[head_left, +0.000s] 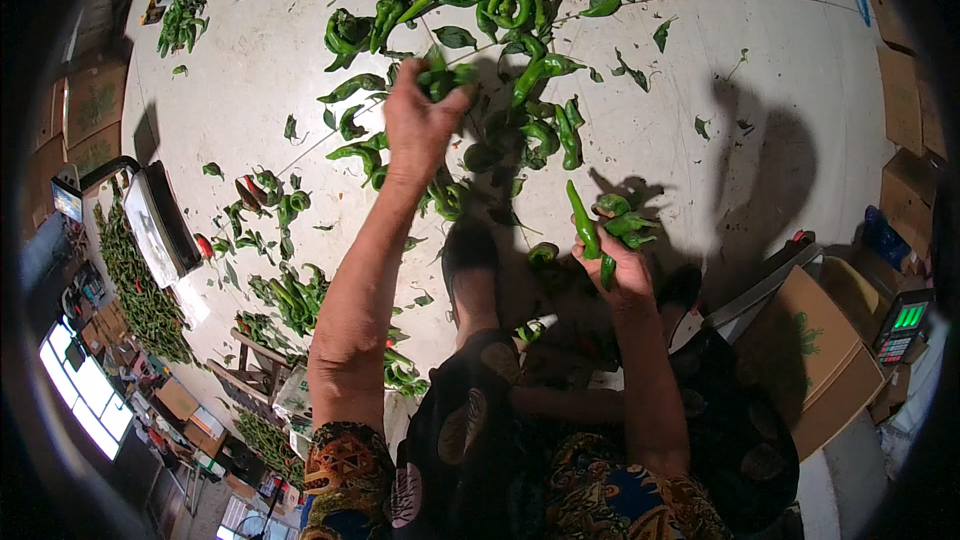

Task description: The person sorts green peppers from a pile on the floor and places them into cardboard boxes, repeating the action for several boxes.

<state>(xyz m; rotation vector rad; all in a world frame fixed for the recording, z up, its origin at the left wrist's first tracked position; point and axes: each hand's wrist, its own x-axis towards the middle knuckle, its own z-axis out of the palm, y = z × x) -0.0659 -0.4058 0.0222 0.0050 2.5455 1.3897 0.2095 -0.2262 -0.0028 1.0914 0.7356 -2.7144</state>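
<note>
From my end of the feed, the leftmost risk is a patch of reddening peppers, left of and nearer the body than the left fingers; a sweeping forearm could scatter it. The left hand is part-closed, thumb and fingers curved about green peppers; blur keeps me from counting them or judging the grip, so one might slip out. Loose peppers lie just beside those fingers and could be knocked away. Bodyward of them, a dark shoe is close enough to peppers to crush one with a careless step. The right hand is curled, cradling several at once: a long pepper stands up from its fingers and shorter ones jut out rightward. I'd expect the outer ones to drop if it loosens or overfills.
</note>
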